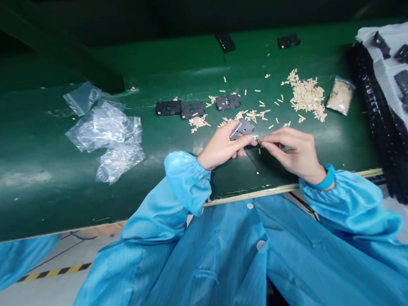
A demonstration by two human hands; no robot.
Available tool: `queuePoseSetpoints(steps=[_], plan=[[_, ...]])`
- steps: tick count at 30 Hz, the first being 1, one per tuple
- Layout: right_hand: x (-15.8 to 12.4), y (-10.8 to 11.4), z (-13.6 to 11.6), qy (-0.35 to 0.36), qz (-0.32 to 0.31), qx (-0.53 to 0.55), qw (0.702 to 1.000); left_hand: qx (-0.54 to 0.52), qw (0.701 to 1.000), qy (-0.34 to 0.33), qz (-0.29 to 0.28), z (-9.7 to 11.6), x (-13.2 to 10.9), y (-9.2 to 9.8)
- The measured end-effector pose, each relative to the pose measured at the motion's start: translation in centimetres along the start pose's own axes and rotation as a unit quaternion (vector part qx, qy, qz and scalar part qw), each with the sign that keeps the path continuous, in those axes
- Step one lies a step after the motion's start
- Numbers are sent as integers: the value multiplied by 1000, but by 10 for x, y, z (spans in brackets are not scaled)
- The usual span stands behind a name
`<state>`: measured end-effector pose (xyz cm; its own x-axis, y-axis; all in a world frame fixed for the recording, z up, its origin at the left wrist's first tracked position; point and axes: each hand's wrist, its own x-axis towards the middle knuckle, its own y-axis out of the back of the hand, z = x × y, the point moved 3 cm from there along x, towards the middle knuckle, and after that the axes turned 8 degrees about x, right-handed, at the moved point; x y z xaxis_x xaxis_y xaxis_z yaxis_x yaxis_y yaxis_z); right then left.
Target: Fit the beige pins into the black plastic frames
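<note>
My left hand (223, 145) is closed around a dark grey plastic part (245, 127), flat with small holes, held just above the green table. Close to its right side, my right hand (291, 150) pinches thumb and forefinger together; whatever sits between the tips is too small to make out. Small cream strips (254, 115) lie scattered behind both hands. Similar black plastic parts rest beyond them: one (228, 102) among the strips, and two side by side, the left one (168, 108) touching or nearly touching the other (192, 110).
Clear plastic bags (103, 126) lie at the left. A heap of cream strips (306, 95) and a filled zip bag (341, 95) are at the right. Two more black parts (225, 41) (289, 41) sit farther back. White sheeting (393, 108) with several black parts covers the far right.
</note>
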<state>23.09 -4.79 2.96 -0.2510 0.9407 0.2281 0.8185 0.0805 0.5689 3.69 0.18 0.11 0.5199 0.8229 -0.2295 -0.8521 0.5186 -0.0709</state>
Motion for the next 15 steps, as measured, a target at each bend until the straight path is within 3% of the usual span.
queuePoseSetpoints(steps=[2,5,8,10,12,15], plan=[[17,-7,2,92,21,-80,992,-42,999,2,15,0,0,3],[42,-18,7,206,-4,-184,961,-99,993,-5,71,1,3,13],[59,-27,10,299,-20,-221,928,-115,986,-5,121,0,5,24],[65,-31,9,324,-25,-206,923,-110,983,-2,144,-1,6,30],[68,-33,9,285,-6,-139,948,-91,983,0,160,-1,6,34],[73,-34,16,94,31,30,995,-13,982,1,189,0,6,38]])
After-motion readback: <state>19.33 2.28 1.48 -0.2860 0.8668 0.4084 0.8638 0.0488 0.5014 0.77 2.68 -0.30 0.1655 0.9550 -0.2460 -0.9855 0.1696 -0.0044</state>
